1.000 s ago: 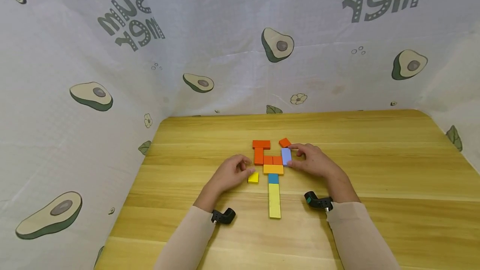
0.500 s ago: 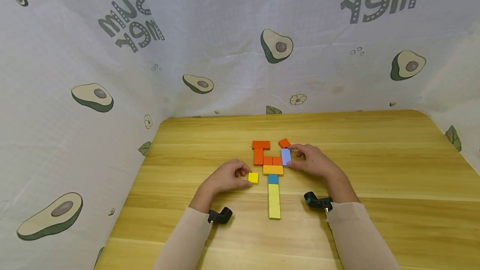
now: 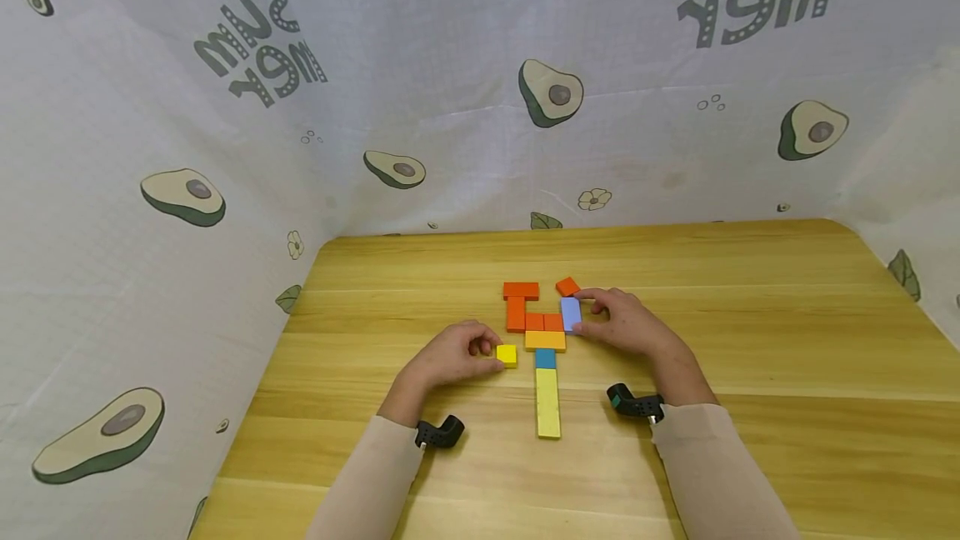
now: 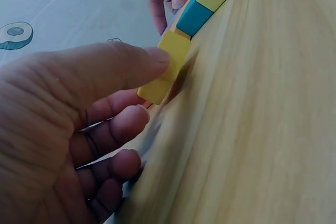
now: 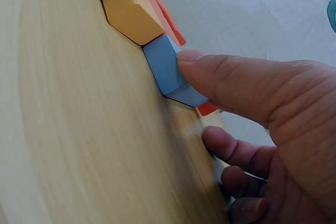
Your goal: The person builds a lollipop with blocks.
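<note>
My left hand (image 3: 459, 352) pinches a small square yellow block (image 3: 506, 356) between thumb and index finger; its other fingers curl loosely below, as the left wrist view shows. A shadow lies beside this block on the wood. Across the arrangement, my right hand (image 3: 626, 319) holds a light blue rectangular block (image 3: 571, 315), thumb at its near end and index finger at its far end. In the right wrist view that blue block (image 5: 167, 69) lies on the table, touching or almost touching the orange block (image 5: 131, 11) at its corner.
Flat on the wooden table (image 3: 375, 282) lie red blocks (image 3: 516, 314), an orange bar (image 3: 545, 341), a teal square (image 3: 545, 358) and a long pale yellow bar (image 3: 547, 402). A tilted red square (image 3: 567, 286) sits past the blue block. A printed cloth (image 3: 450, 107) hangs behind.
My left hand has shifted slightly left and nearer, from above the yellow block to its left side, and now pinches it. My right hand and the blue block stay put.
</note>
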Available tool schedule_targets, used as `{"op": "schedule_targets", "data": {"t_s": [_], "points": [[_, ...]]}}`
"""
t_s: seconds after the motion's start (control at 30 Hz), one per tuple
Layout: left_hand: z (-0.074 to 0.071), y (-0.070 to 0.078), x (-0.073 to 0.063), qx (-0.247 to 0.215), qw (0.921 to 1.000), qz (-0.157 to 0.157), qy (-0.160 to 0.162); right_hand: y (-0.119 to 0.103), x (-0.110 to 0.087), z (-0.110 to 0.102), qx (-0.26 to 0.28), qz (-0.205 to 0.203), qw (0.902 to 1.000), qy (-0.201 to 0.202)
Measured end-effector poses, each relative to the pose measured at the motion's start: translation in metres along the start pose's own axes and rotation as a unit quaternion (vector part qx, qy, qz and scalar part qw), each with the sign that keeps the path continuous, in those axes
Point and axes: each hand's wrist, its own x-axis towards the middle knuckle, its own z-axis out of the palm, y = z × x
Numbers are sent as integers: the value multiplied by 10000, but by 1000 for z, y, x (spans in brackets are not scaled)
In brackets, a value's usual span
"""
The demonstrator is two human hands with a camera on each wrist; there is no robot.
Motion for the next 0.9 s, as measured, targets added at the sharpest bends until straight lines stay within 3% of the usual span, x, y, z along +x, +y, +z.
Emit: {"op": "schedule_targets", "data": {"t_s": [0.23,0.43,0.73,0.9], "points": [[4,7,6,-410,9988,133,213,1,0,1,-22,13,10000,42],[14,15,20,-344,9976,229,547,1,1,2,-25,87,10000,37],[21,23,51,208,9945,287,987,0,2,2,-21,110,9999,1],[19,33,70,770,9900,214,1166,-1,2,1,6,106,9999,29]]}}
